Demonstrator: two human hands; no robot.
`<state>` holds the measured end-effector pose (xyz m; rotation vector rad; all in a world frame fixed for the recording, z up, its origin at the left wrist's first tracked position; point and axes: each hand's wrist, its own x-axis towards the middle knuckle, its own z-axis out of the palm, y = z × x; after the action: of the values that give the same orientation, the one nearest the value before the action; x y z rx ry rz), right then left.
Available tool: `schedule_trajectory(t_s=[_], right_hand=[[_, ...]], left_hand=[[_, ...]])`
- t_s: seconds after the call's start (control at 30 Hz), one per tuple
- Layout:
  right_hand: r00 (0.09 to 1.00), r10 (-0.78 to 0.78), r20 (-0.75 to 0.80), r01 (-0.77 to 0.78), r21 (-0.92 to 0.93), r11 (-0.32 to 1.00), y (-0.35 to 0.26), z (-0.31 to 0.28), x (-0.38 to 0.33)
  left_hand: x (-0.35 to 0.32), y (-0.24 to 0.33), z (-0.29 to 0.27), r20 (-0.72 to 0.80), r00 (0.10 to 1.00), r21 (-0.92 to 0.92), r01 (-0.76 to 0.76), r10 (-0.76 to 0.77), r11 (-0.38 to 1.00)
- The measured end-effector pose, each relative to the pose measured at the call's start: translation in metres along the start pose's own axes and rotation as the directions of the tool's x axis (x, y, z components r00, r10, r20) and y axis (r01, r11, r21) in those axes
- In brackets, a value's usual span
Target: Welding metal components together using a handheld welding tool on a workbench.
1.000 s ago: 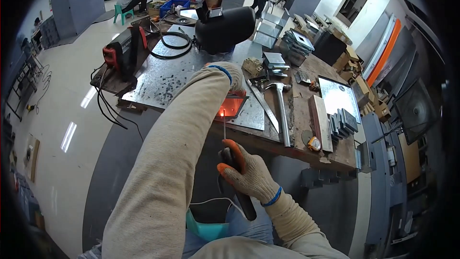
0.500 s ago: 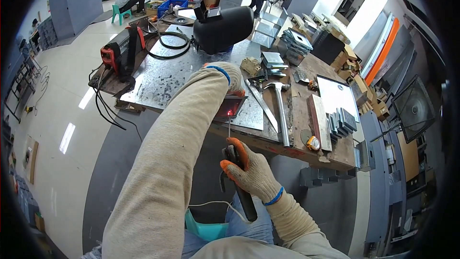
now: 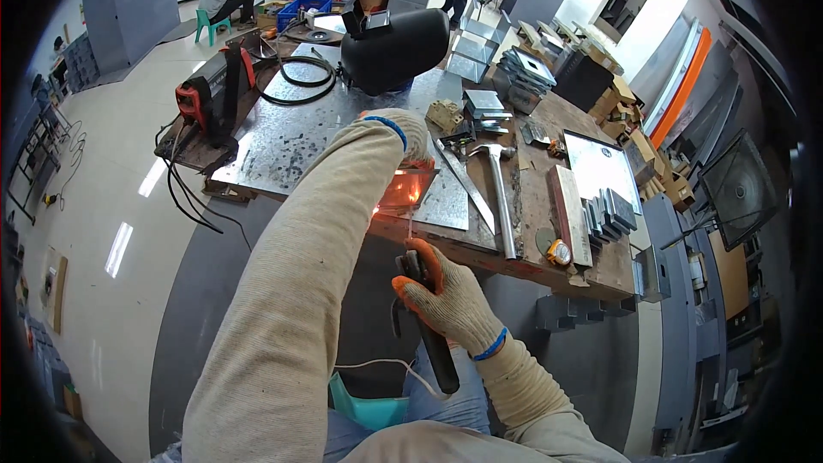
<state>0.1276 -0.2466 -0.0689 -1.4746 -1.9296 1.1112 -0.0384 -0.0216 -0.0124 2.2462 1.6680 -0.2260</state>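
Observation:
My left hand [image 3: 396,130], in a light knit glove with orange patches, reaches over the metal sheet [image 3: 283,141] on the table. It grips a welding glass [image 3: 415,189], though its fingertips are mostly hidden. Through and around this dark rectangular pane shows an orange glow; the lit spot itself lies partly behind it. Nearer to me, my gloved right hand [image 3: 449,298] is closed round the black handle of an electrode holder [image 3: 441,363]. A thin welding rod [image 3: 411,227] points up from the holder toward the underside of the glass.
Right of the glass lie a steel ruler [image 3: 467,184], a claw hammer [image 3: 501,197], a tape measure [image 3: 558,252] and stacked metal pieces [image 3: 610,213]. A black welding helmet [image 3: 394,51] stands behind. At left is a red-black welding machine [image 3: 206,94] with cables. Two people are farther off.
The small red spot in the glass has grown into a bright orange glow, with light at its lower left edge. My right hand and the rod have risen slightly.

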Motion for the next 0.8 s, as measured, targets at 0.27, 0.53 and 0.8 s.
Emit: schedule_trajectory(t_s=[0.27,0.53,0.8], right_hand=[[0.998,0.044,-0.051,-0.035,0.151,0.988,0.007,0.004,0.006],[0.992,0.077,-0.096,-0.022,0.483,0.875,0.004,0.000,0.006],[0.992,-0.020,0.122,0.038,-0.146,0.989,-0.027,0.002,-0.005]], left_hand=[[-0.003,0.003,-0.001,0.012,0.999,-0.004,0.050,-0.050,0.999],[-0.004,0.003,-0.002,-0.009,1.000,0.010,0.006,-0.006,1.000],[-0.002,0.003,-0.001,0.007,1.000,0.046,-0.003,0.002,0.999]])
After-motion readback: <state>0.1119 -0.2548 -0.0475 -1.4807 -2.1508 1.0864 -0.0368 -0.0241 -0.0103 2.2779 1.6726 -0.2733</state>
